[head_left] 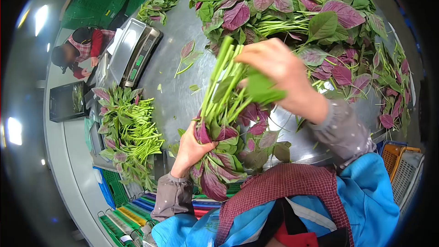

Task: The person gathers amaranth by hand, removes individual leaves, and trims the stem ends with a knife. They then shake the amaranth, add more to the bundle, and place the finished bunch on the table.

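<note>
My left hand (pixel 193 150) is wrapped round a bunch of leafy greens (pixel 219 105), whose pale green stems point up and whose purple-green leaves hang below. My right hand (pixel 283 71) is at the upper right of the bunch, fingers bent at the stems, with a green leaf (pixel 263 88) beneath them. Motion blurs this hand slightly, and its fingertips are partly behind the stems. Beyond my hands lies a large heap of the same greens (pixel 292 13). To the left, a row of bunches (pixel 135 132) lies with stems pointing right.
A scale (pixel 137 52) stands on the metal table (pixel 171 50) at the left. Loose sprigs (pixel 186 58) lie nearby. Another person (pixel 84 48) is beyond the scale, near a black tray (pixel 68 101). Green crates (pixel 98 7) are at the upper left, stacked crates (pixel 402 169) at the lower right.
</note>
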A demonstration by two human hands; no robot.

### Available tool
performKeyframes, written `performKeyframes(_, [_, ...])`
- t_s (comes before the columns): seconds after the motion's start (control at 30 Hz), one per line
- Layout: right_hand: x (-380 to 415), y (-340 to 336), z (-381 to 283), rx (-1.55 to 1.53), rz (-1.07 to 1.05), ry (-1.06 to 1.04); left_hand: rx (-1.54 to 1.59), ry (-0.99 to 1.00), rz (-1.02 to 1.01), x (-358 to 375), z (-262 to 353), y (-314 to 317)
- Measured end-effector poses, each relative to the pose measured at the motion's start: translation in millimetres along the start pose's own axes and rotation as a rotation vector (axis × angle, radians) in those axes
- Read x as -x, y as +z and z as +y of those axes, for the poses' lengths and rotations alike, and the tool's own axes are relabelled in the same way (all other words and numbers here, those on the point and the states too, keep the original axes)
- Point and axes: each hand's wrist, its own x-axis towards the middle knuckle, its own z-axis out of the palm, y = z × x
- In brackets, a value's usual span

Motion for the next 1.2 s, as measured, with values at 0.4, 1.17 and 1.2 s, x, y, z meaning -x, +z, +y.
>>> performKeyframes(0.4, [5,-36,33,-1.513,0.289,0.763,0.503,-0.213,-0.224,8,-31,-2])
performKeyframes(1.17, [24,-25,59,-0.663,0.259,0.967,0.727,-0.366,-0.353,20,-24,11])
performKeyframes(1.2, [27,-14,43,-0.654,0.160,0.861,0.716,-0.349,-0.369,16,-22,12])
